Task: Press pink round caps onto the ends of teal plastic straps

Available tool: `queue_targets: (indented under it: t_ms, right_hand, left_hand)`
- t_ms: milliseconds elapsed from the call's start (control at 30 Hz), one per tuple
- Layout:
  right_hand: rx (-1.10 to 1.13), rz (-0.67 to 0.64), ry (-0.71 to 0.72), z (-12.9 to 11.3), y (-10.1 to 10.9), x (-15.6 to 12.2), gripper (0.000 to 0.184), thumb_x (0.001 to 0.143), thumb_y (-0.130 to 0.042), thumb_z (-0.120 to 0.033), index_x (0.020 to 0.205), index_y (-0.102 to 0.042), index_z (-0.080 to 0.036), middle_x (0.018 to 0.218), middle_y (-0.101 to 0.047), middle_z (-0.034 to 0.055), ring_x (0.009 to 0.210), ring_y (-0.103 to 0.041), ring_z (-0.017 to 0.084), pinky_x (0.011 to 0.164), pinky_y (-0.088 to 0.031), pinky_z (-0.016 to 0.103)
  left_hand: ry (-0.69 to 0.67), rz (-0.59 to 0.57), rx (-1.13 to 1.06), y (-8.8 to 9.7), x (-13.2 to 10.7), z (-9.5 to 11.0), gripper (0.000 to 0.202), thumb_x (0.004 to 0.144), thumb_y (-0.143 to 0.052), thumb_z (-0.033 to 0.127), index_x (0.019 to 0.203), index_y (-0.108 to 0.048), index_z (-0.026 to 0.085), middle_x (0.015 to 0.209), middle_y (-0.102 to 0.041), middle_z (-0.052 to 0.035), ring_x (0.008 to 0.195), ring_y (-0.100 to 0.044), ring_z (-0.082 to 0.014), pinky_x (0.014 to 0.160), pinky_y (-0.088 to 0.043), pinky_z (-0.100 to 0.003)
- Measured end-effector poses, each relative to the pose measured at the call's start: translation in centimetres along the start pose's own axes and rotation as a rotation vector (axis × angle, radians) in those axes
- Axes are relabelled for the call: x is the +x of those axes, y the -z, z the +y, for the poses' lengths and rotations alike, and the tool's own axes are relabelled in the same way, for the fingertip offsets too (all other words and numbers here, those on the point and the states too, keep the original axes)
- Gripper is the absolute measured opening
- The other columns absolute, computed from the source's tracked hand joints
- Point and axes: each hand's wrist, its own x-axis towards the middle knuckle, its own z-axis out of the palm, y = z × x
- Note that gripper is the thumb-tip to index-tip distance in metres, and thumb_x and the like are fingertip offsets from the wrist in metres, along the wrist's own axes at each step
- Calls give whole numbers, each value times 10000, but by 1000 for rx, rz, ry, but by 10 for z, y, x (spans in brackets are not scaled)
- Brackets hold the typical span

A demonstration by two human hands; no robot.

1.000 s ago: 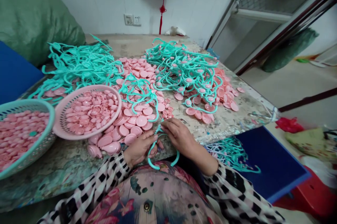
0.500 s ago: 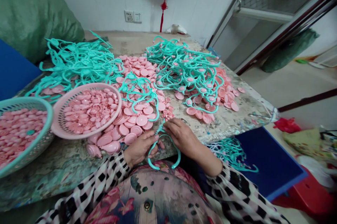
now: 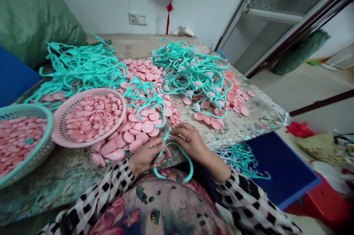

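Observation:
Both my left hand [image 3: 146, 156] and my right hand [image 3: 190, 141] grip a teal plastic loop [image 3: 186, 158] over the table's near edge, its curved ends hanging down toward my lap. Its upper part sits in my fingers, partly hidden. Just beyond my hands lies a spread of flat pink plastic discs [image 3: 142, 127]. Tangled teal plastic strands with pink discs attached [image 3: 193, 73] form a heap farther on, and a second teal tangle [image 3: 83, 67] lies to the left. A small cluster of pink pieces [image 3: 174, 116] sits close to my right hand.
A pink basket [image 3: 85, 143] and a teal basket [image 3: 45, 120] full of pink pieces stand at the left on the stained table [image 3: 69, 170]. More teal pieces lie on a blue board [image 3: 284, 165] at the right. A green sack [image 3: 33, 14] rests behind the table.
The teal loop's lower ends have spread wider, its right end swinging outward to the right. My hands stay close to the same place, and the view has shifted slightly.

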Motion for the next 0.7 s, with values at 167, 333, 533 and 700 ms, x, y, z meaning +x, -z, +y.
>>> queue_targets:
  t_ms: [167,333,533,700]
  right_hand:
    - [387,140,-252,-6,-11,-7,101,824,-640,-301,881,-665,-222,871,-607,35,843,-574,171,776,-478,319]
    - [1019,100,-560,-14,-20,-5,356,753,-689,-331,1050,-523,-227,824,-607,-11,745,-604,140,736,-500,295]
    - [1167,70,-645,-20,-21,-6,351,720,-719,-313,1009,-553,-203,798,-616,-23,673,-600,112,668,-490,240]
    - [1132,147,-688,-15,-31,-11,402,687,-750,-354,1008,-564,-198,751,-615,-31,625,-592,116,600,-481,241]
  left_hand:
    - [11,-7,16,-3,-2,2,416,808,-656,402,1146,-570,175,760,-622,-21,412,-388,-30,359,-273,-156]
    - [2,-17,26,-3,-3,2,330,822,-640,387,1060,-602,161,755,-621,-13,421,-390,-33,367,-260,-162]
    - [3,-32,30,-2,-3,2,283,824,-637,379,1001,-605,160,747,-619,-17,413,-394,-36,360,-248,-170]
    - [2,-31,29,-1,-5,1,273,827,-633,381,985,-603,161,750,-615,-13,410,-385,-31,359,-249,-165]
